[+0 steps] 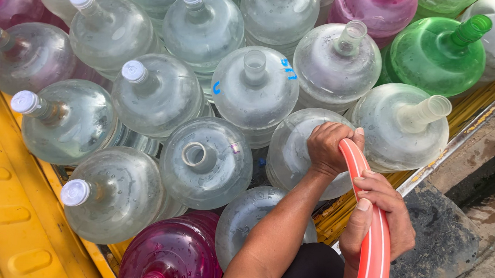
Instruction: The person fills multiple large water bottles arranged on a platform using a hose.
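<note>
A: Head view: both hands grip the hose (369,223). Left hand (328,147) is closed round its tip atop a clear jug (298,154); right hand (378,215) is wrapped lower.
B: Filling step, I'd judge. Next calls for keeping the tip in the mouth.

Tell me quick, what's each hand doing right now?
Left hand: closed around the end of the orange hose, atop a clear water jug.
Right hand: fingers wrapped around the hose lower down.
</note>
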